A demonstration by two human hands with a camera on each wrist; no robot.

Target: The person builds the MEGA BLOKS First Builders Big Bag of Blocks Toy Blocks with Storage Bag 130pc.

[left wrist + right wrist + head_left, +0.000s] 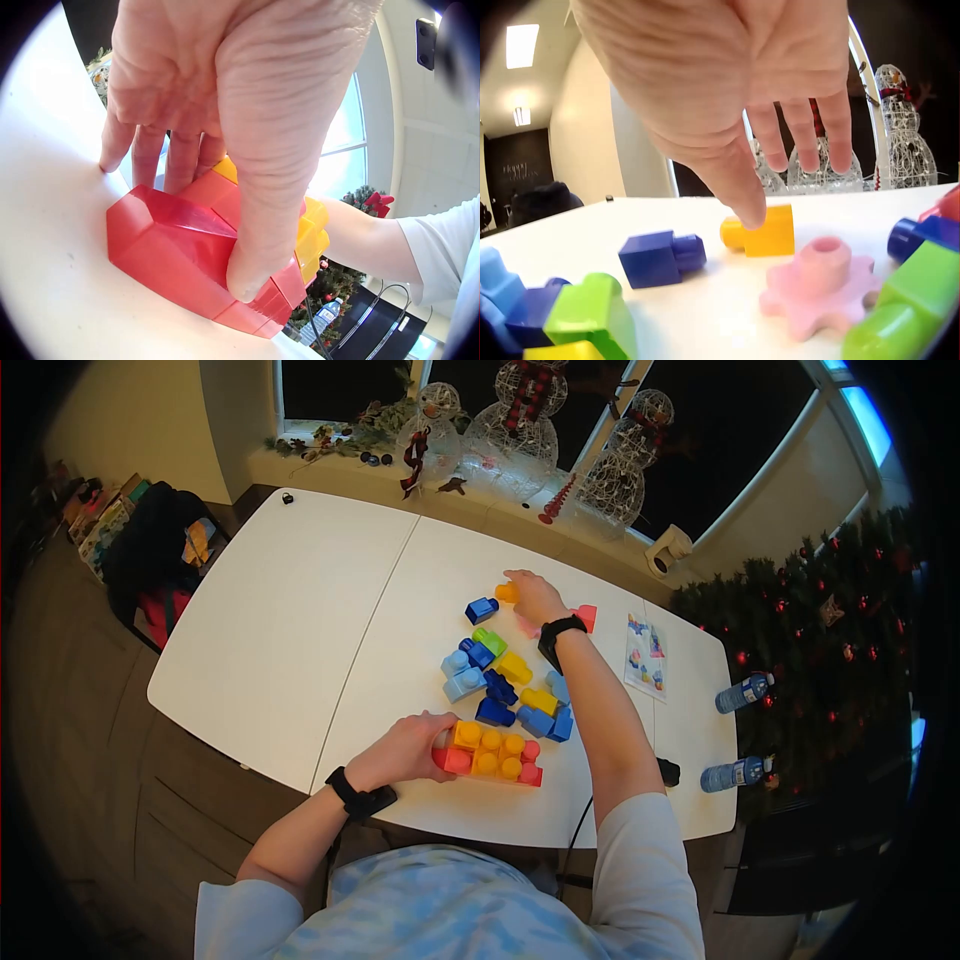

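My left hand (405, 748) grips a built body of red and yellow toy building blocks (490, 762) near the table's front edge. In the left wrist view its thumb presses the red side (176, 247), while the fingers reach down behind. Farther out, my right hand (540, 602) hovers over a yellow-orange block (772, 231) lying on its side. The thumb tip is right at that block's top, and the other fingers extend loosely beyond it. Close by lie a dark blue block (649, 259) and a pink gear-shaped piece (821, 289).
Several loose blue, yellow and green blocks (489, 641) lie between my hands on the white table (270, 620). A picture sheet (646, 657) lies on the right, with two water bottles (742, 694) at the right edge. Wire snowmen (512, 445) stand along the windowsill.
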